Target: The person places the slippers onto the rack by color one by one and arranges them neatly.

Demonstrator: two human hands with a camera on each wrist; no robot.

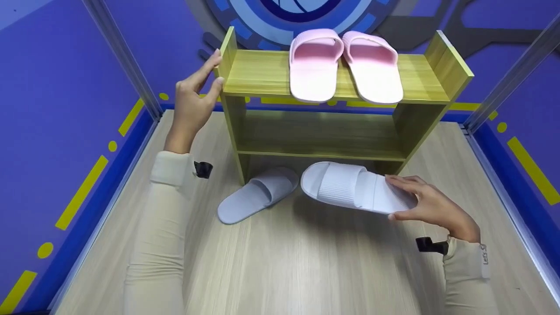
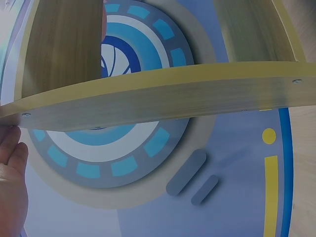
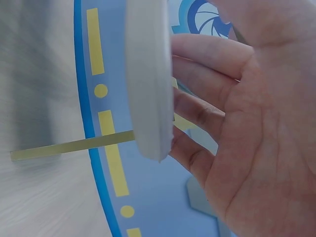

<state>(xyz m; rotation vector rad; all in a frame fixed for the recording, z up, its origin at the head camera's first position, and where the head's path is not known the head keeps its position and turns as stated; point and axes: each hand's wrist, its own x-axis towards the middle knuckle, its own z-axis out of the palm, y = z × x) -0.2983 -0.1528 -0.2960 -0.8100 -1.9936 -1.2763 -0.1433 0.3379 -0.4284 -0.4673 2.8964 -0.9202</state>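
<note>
A wooden shoe rack (image 1: 323, 131) stands against the back wall, and my left hand (image 1: 194, 103) touches the outer side of its left upright, thumb near the front edge. In the right hand (image 1: 433, 205) I hold a white slipper (image 1: 341, 186) by its heel end, toe pointing left, above the floor before the rack. The right wrist view shows that slipper (image 3: 148, 84) edge-on beside my fingers. Its grey-white mate (image 1: 258, 197) lies on the floor, toe partly under the bottom shelf. On the top shelf sit two pink slippers, the left one (image 1: 315, 65) and the right one (image 1: 374, 68), heels overhanging the front.
The rack's middle shelf (image 1: 321, 131) lies between its two uprights. Blue panels with yellow marks (image 1: 83, 192) enclose the floor (image 1: 297, 271) left, right and behind. Metal posts stand at the back corners.
</note>
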